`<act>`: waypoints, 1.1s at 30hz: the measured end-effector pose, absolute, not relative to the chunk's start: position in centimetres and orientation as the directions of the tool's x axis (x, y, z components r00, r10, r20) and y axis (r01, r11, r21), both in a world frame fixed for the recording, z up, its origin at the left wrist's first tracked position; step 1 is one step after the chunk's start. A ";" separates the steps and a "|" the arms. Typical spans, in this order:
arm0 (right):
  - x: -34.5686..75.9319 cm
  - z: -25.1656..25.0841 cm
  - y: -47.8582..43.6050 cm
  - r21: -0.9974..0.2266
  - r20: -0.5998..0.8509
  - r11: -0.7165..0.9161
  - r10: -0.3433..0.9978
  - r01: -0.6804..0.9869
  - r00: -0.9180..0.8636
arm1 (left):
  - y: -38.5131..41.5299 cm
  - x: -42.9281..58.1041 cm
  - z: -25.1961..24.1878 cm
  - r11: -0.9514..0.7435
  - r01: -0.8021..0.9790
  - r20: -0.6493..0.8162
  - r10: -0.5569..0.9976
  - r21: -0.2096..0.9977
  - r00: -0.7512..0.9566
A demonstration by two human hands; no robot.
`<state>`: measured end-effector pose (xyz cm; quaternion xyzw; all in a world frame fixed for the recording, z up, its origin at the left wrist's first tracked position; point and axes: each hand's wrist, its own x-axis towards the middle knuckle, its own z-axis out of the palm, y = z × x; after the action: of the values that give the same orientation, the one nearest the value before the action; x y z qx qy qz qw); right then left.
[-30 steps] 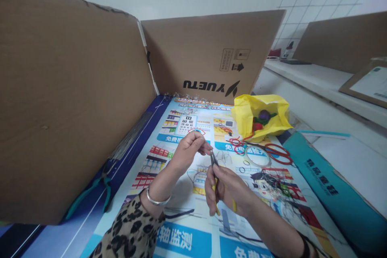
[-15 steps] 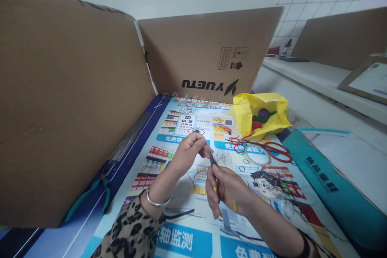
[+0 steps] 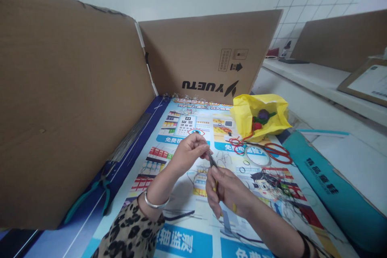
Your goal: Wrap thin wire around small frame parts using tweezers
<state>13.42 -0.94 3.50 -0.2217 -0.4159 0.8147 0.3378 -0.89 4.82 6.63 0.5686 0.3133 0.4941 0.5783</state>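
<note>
My left hand point(image 3: 189, 151) pinches something very small, likely a thin wire, just above the printed poster point(image 3: 187, 242). My right hand point(image 3: 226, 189) is wrapped round the yellow handles of small pliers point(image 3: 213, 161), whose dark jaws point up and meet the left fingertips. Both hands hover over the middle of the poster. A silver bangle point(image 3: 154, 202) sits on my left wrist above a leopard-print sleeve.
Cardboard screens stand at the left point(image 3: 69, 109) and back point(image 3: 208, 56). A yellow bag point(image 3: 260, 117) with coloured pieces lies at the back right, red rings point(image 3: 279, 153) and a tape roll point(image 3: 256, 155) near it. Teal-handled pliers point(image 3: 90, 193) lie by the left screen. A teal bag point(image 3: 335, 193) lies right.
The hands have stayed close together; the pliers' jaws have tilted slightly lower and closer to the left fingertips. Nothing else has moved.
</note>
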 end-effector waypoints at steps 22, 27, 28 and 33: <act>14.0 4.3 -0.5 -0.952 -0.110 0.014 0.917 0.306 -0.383 | 5.1 -2.1 8.0 -0.131 -0.171 0.174 0.948 0.977 0.267; 15.0 5.0 -0.2 -0.991 -0.110 -0.053 0.856 0.126 -0.505 | 5.0 -2.1 7.9 -0.148 -0.202 0.210 0.919 0.968 0.335; 15.1 5.0 -0.2 -0.994 -0.112 -0.095 0.821 0.060 -0.560 | 5.0 -2.1 7.8 -0.154 -0.208 0.218 0.917 0.966 0.334; 15.0 4.7 -0.4 -0.952 -0.105 -0.266 0.744 -0.148 -0.660 | 4.8 -1.6 7.5 -0.170 -0.230 0.245 0.904 0.958 0.350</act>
<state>15.01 -0.42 4.66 -0.2831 -0.5263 0.7436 0.2998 -1.61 4.84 7.46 0.5856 0.2879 0.4921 0.5762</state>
